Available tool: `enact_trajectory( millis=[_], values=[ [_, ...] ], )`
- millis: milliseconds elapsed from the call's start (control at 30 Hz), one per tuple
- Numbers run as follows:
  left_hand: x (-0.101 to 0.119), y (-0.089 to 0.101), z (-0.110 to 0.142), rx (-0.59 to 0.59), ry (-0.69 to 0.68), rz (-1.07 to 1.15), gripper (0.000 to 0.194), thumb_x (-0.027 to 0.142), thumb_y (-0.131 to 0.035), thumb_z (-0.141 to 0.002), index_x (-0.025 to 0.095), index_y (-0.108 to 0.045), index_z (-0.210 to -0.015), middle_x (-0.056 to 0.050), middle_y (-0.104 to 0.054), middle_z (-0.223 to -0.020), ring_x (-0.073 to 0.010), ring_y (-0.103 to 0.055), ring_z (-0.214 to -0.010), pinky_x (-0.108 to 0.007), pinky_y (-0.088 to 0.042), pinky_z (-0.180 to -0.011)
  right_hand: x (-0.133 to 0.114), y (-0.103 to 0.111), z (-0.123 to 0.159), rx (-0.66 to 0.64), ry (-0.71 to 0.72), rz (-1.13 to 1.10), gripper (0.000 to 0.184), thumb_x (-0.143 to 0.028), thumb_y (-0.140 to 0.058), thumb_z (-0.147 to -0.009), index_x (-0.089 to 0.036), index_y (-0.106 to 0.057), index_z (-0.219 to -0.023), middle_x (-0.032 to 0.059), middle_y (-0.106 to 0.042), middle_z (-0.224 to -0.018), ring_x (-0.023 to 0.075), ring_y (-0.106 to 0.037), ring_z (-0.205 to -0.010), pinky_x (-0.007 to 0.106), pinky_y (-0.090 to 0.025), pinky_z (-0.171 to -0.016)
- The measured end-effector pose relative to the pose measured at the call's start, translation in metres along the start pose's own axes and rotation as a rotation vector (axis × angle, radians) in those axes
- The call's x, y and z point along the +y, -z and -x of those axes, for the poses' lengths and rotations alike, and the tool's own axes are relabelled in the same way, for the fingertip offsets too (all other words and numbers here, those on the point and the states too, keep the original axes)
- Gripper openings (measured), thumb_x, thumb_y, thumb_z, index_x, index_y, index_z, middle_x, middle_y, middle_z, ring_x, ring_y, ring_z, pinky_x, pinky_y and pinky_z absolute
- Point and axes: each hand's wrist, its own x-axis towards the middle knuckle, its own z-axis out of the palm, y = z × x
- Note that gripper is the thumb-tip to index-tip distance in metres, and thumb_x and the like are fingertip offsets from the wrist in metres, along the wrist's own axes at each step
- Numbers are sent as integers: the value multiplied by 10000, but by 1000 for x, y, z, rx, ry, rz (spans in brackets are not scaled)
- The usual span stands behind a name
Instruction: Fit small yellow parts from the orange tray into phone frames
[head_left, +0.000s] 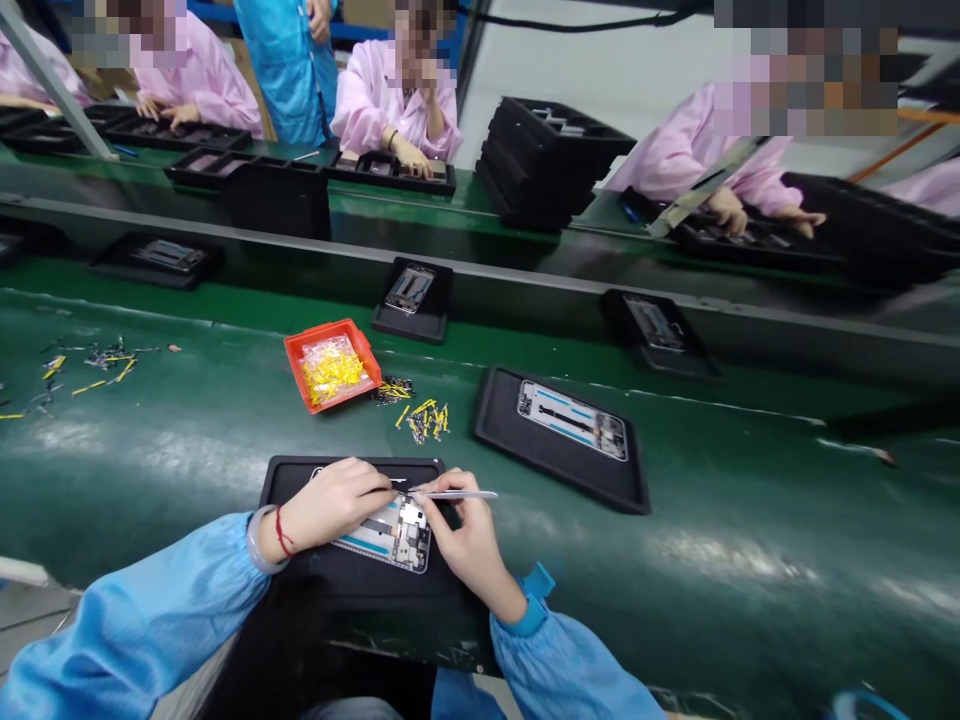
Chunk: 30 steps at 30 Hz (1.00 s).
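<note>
A black tray point(289, 480) lies near the front edge of the green bench with an open phone frame point(394, 535) in it. My left hand point(337, 500) rests over the frame's upper left part, its fingers curled and pinched together on something too small to make out. My right hand point(465, 535) is closed on metal tweezers point(457, 494), which lie level, their one end beside my left fingertips and the other pointing right. Both sleeves are blue; a bangle and a red cord circle my left wrist.
An orange bin point(294, 352) of yellow parts stands behind the tray, loose yellow parts point(424, 418) beside it. Another tray with a phone frame point(570, 418) sits to the right. More trays ride the conveyor point(525, 275) beyond. Several people in pink coats work across it.
</note>
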Motion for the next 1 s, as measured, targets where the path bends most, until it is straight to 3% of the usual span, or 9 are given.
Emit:
enact_trajectory(
  millis=[467, 833, 900, 1000],
  values=[
    [1, 6, -1, 38, -42, -43, 290, 161, -341, -1000, 129, -620, -927, -64, -688, -886, -157, -608, -747, -271, -497, -681, -4, -3, 0, -36, -13, -40, 139, -141, -544, -863, -247, -454, -871, -2, -553, -794, 180, -638, -731, 297, -511, -661],
    [6, 14, -7, -110, -42, -90, 300, 164, -317, -985, 91, -608, -968, -105, -660, -938, -196, -572, -766, -312, -475, -693, -11, 0, -2, -63, 34, -23, 77, -160, -574, -881, -235, -567, -894, 14, -621, -809, 187, -627, -748, 303, -506, -672],
    [6, 15, -7, -122, -51, -87, 331, 213, -300, -995, 79, -603, -995, -118, -656, -964, -208, -571, -784, -325, -472, -709, -12, 2, -3, 13, 42, -63, 75, -174, -596, -885, -245, -581, -902, 9, -640, -821, 184, -643, -769, 307, -518, -696],
    [7, 16, -8, -141, -55, -61, 368, 255, -274, -1000, 71, -590, -1044, -131, -648, -1014, -215, -568, -822, -330, -466, -737, -16, 4, -6, 259, 68, -189, 98, -204, -622, -886, -266, -562, -933, -9, -622, -849, 170, -655, -817, 317, -538, -761]
  ],
)
